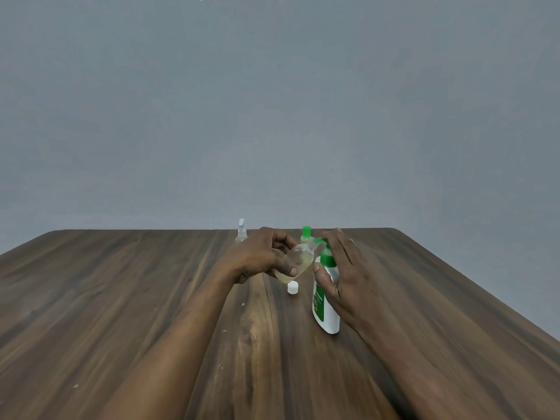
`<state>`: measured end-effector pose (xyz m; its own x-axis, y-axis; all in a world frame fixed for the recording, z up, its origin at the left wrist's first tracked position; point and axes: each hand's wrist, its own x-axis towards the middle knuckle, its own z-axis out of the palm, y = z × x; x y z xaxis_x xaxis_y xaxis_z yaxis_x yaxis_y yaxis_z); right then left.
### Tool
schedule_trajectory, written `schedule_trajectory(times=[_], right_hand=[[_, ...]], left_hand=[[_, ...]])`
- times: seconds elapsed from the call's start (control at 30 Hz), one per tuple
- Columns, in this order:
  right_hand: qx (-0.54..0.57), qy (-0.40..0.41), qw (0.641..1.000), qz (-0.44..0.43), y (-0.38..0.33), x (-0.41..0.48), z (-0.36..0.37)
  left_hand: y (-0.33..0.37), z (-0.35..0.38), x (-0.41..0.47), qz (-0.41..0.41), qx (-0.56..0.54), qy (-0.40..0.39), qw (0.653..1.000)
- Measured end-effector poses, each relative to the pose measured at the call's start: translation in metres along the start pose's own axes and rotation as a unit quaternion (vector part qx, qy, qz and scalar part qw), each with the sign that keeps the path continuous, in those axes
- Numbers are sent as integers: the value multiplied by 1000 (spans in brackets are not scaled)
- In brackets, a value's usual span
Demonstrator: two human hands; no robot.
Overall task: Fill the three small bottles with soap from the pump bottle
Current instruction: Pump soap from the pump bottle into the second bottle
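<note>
A dark brown wood-grain surface [121, 298] stretches away to a plain grey wall [272, 116], with a few tiny white flecks [243, 304] scattered on its left half. Near the far edge, left of centre, a small clear bottle with a white spray top [241, 234] stands upright, just behind the left hand [260, 256]. That hand is curled round a small round-bodied clear plastic bottle [297, 259], thumb on the near side and fingers wrapped behind, holding it off the surface and tilted so its open neck points up and to the right. A little pale yellowish liquid sits in its lower end. Directly below it a small white screw cap [292, 288] lies on the wood. Just behind the held bottle's neck a small bottle with a green cap [306, 234] stands upright near the far edge. To the right, a white pump bottle with a green label and green pump head [326, 310] stands on the surface, its green spout [318, 240] reaching left to the mouth of the tilted bottle. The right hand [342, 274] lies over the pump head with fingers nearly straight on top and the thumb touching the bottle's shoulder.
</note>
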<state>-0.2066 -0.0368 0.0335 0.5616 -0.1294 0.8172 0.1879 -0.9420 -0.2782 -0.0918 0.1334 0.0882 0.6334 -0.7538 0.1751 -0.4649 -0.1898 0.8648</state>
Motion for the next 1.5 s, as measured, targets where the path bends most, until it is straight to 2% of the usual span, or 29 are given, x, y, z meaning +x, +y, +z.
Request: schedule_trajectory(times=[0.33,0.93,1.13,1.27,1.5], right_hand=[[-22,31,999,-9,-6,-1,-4],[-17,10,1000,-11,-3,-1,-4],[-32,34,999,-27,-3,-3,-2],[-4,15,1000,-6,-4,-1,-4],[-23,2,1000,-14,-4,0,-6]], left_hand=[[-1,0,1,-2,-7,-2,1000],[-4,1,2,-4,-6,2,1000],[-5,2,1,-12,-8,1,1000],[-4,1,1,-9,-6,7,1000],[-3,1,0,-8,-5,9,1000]])
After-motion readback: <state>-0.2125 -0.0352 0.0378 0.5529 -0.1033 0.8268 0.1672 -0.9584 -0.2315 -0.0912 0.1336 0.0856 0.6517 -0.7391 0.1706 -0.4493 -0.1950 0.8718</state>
